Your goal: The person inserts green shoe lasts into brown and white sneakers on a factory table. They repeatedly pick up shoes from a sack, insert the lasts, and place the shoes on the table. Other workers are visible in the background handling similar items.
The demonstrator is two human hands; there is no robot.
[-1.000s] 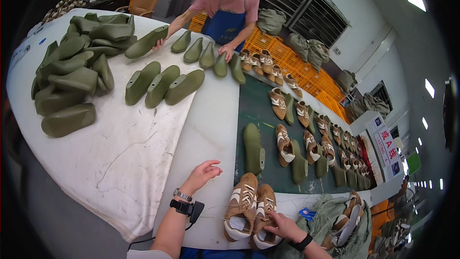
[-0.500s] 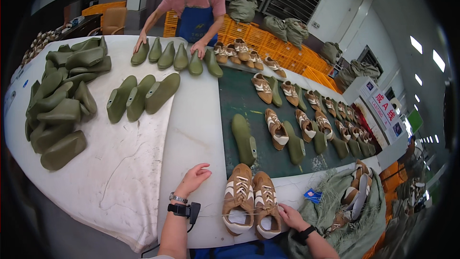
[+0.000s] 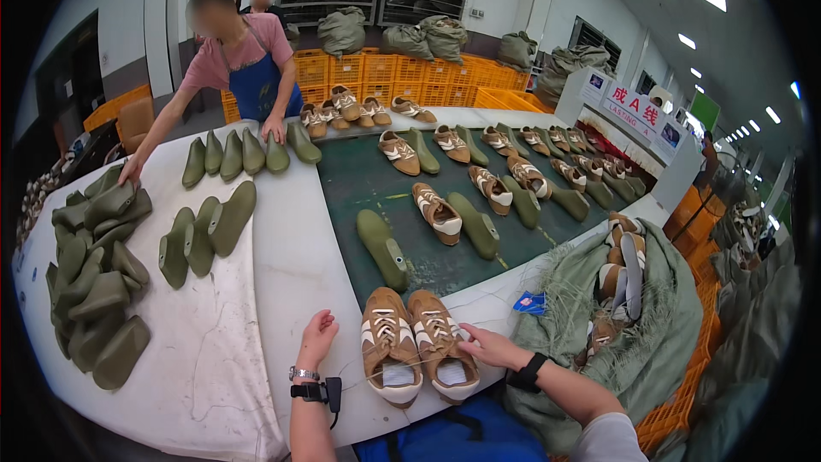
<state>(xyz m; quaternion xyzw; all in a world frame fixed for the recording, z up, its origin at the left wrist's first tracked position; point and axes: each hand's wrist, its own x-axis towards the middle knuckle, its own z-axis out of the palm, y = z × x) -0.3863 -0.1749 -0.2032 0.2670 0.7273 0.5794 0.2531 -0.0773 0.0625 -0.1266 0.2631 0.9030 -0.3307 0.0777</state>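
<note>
A pair of brown and white lace-up sneakers stands in front of me, a left shoe (image 3: 391, 344) and a right shoe (image 3: 442, 344), heels toward me. My right hand (image 3: 494, 348) reaches in from the right, its fingertips bunched against the right shoe's side near the laces; what they pinch is too small to tell. Left of the pair, my left hand (image 3: 317, 338) is raised with curled fingers; anything in them is hidden. Thin pale threads cross the shoes. Beyond the toes lies a green shoe last (image 3: 382, 248) on the dark green belt (image 3: 342, 205).
Rows of sneakers and lasts cover the belt. A green woven sack (image 3: 658, 334) with more sneakers and a blue tag (image 3: 530, 302) lies to the right. Lasts are heaped (image 3: 107, 291) at left. Across the table, a co-worker (image 3: 248, 68) touches lasts. Orange crates (image 3: 410, 73) stand behind.
My left hand's fingers have curled from outstretched. My right hand has moved up along the right shoe to its lacing. The co-worker's hand now reaches the heap of lasts. The whole view has shifted.
</note>
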